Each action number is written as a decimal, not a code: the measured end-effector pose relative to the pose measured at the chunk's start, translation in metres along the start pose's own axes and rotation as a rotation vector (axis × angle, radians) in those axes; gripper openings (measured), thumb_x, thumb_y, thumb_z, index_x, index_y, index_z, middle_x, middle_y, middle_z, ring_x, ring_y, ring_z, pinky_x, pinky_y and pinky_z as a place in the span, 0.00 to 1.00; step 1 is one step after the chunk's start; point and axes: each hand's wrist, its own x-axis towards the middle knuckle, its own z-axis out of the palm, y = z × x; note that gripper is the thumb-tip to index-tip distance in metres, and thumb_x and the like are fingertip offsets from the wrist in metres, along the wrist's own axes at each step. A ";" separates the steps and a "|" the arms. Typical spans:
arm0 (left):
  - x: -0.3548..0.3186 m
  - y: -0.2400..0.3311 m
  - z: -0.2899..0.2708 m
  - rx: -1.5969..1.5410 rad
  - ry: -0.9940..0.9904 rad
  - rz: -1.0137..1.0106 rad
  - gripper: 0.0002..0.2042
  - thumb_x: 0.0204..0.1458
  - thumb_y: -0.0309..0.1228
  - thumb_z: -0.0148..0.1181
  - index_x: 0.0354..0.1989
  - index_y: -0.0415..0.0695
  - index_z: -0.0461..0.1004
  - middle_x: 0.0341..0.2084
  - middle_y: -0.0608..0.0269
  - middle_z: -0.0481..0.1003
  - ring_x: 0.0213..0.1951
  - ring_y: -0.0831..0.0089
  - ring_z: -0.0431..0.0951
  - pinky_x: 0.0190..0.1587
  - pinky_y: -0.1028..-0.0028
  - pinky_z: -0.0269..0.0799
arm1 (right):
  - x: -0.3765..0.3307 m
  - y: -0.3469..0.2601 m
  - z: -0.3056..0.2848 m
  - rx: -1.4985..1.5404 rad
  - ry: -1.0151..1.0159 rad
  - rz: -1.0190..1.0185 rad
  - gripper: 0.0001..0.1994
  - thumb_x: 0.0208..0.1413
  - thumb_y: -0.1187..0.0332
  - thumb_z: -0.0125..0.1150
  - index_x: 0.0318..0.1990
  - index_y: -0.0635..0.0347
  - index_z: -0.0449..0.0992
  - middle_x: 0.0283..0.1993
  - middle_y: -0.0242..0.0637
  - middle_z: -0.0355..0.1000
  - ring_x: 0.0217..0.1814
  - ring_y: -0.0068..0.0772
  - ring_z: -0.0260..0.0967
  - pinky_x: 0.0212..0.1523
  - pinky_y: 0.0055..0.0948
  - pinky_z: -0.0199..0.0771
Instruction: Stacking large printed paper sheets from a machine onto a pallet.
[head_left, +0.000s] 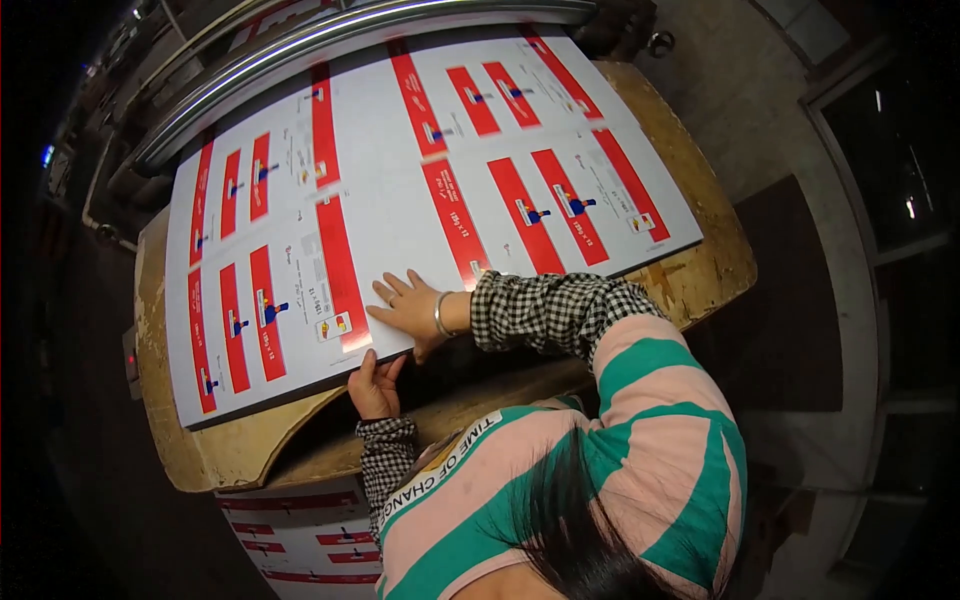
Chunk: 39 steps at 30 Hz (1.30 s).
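Squaring step, I judge: my right hand point(412, 308) lies flat, fingers spread, on the printed sheet stack point(420, 200); my left hand point(375, 385) seemingly pinches its near edge. Next needs an even lift.

Right hand point(415, 305): flat, palm down, fingers spread toward 10 o'clock. Left hand point(375, 388): just at 7 o'clock of right, fingers toward 12 o'clock.

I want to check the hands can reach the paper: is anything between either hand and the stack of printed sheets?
Nothing visible does. The right hand lies flat on top of the stack of printed sheets, and the left hand touches its near edge. Nothing else lies on the sheets.
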 end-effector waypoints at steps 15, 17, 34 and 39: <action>-0.002 -0.008 0.001 -0.076 0.100 -0.032 0.16 0.47 0.24 0.42 0.46 0.29 0.60 0.42 0.44 0.66 0.42 0.51 0.70 0.43 0.52 0.69 | -0.024 0.022 -0.012 0.489 0.219 -0.163 0.07 0.33 0.67 0.54 0.21 0.61 0.68 0.24 0.45 0.67 0.27 0.47 0.65 0.28 0.38 0.64; -0.005 -0.003 0.007 -0.072 0.050 -0.008 0.16 0.47 0.24 0.43 0.45 0.28 0.60 0.41 0.44 0.67 0.42 0.51 0.70 0.43 0.52 0.69 | -0.028 0.024 -0.009 0.480 0.153 -0.103 0.09 0.33 0.67 0.54 0.25 0.61 0.72 0.32 0.44 0.70 0.32 0.44 0.67 0.33 0.35 0.66; -0.004 0.003 -0.004 -0.013 -0.059 -0.099 0.13 0.46 0.26 0.51 0.40 0.33 0.66 0.34 0.54 0.72 0.35 0.67 0.74 0.36 0.70 0.73 | -0.002 0.020 0.017 0.052 0.212 -0.111 0.32 0.31 0.59 0.65 0.47 0.63 0.63 0.55 0.54 0.53 0.59 0.53 0.46 0.54 0.44 0.53; -0.002 -0.012 -0.007 -0.103 -0.080 -0.154 0.14 0.47 0.27 0.52 0.41 0.34 0.66 0.35 0.54 0.71 0.38 0.66 0.73 0.39 0.68 0.72 | -0.016 0.038 -0.029 0.539 0.133 -0.195 0.09 0.38 0.71 0.50 0.29 0.64 0.69 0.30 0.49 0.67 0.33 0.48 0.65 0.33 0.37 0.65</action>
